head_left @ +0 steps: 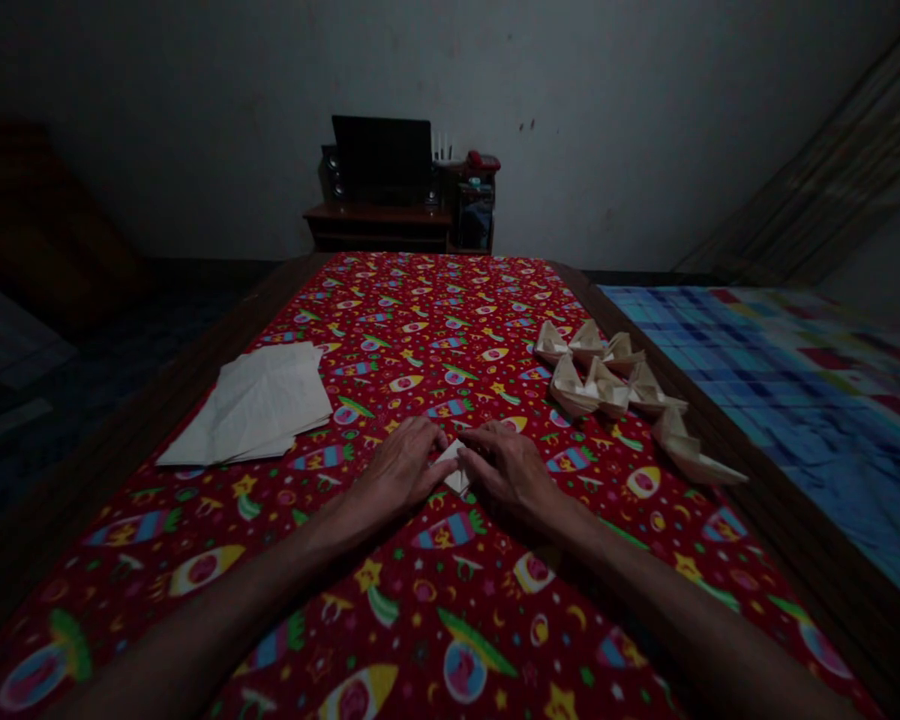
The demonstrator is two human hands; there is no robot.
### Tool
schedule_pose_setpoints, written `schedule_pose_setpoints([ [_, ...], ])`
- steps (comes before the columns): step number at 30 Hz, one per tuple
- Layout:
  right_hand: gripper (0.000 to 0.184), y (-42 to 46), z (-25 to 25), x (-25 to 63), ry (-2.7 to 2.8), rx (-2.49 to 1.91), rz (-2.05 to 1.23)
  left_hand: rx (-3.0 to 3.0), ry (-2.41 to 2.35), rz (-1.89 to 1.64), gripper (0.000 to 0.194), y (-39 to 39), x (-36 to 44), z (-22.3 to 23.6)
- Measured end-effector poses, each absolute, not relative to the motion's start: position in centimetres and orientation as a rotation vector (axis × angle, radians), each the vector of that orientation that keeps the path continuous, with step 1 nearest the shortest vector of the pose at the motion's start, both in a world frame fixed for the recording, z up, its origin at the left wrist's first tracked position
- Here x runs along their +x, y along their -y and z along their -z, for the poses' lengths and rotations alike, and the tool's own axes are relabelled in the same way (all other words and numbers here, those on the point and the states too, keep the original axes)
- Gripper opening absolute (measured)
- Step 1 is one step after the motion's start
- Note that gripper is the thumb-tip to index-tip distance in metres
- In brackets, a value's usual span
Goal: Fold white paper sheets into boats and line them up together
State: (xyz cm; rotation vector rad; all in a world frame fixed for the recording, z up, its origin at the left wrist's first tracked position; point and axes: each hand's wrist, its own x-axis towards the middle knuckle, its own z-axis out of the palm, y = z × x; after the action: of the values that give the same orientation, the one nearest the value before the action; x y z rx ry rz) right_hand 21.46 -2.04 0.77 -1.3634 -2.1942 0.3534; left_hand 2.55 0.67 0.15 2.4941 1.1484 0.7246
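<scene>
A small folded piece of white paper (457, 478) lies on the red patterned cloth (435, 610), between my two hands. My left hand (409, 460) presses on its left side, thumb reaching onto the paper and fingers curled. From the right, my right hand (506, 465) holds the opposite side, its thumb and forefinger on the paper. Part of the fold is hidden under the fingers. To the left rests a stack of flat paper sheets (259, 405). Over on the right stand several folded paper boats (600, 385), grouped close together near the table's edge.
The cloth covers a long table with a dark wooden edge (690, 400). Beyond its far end, a desk (375, 215) carries a dark monitor (382, 155) and a red telephone (483, 160). A bed with a blue checked sheet (757, 370) is at the right.
</scene>
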Motion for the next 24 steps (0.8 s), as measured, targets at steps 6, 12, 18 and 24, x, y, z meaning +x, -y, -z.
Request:
schedule_pose_setpoints([
  [6,0.018,1.8,-0.3,21.2,2.01,-1.357,-0.553,2.217,-1.213,-0.729,0.013,-0.5,2.7,-1.1],
  [12,0.011,2.0,-0.3,20.8,1.792,-1.254,-0.733,1.987,-1.143,-0.83,0.018,-0.3,3.0,-2.0],
  [18,0.013,2.2,-0.8,20.5,1.785,-1.159,-0.705,2.068,-1.06,-0.914,0.013,-0.1,3.1,-2.5],
  [24,0.01,2.4,-1.3,20.6,1.826,-1.124,-0.608,2.09,-1.083,-0.95,0.008,-0.1,3.1,-3.0],
])
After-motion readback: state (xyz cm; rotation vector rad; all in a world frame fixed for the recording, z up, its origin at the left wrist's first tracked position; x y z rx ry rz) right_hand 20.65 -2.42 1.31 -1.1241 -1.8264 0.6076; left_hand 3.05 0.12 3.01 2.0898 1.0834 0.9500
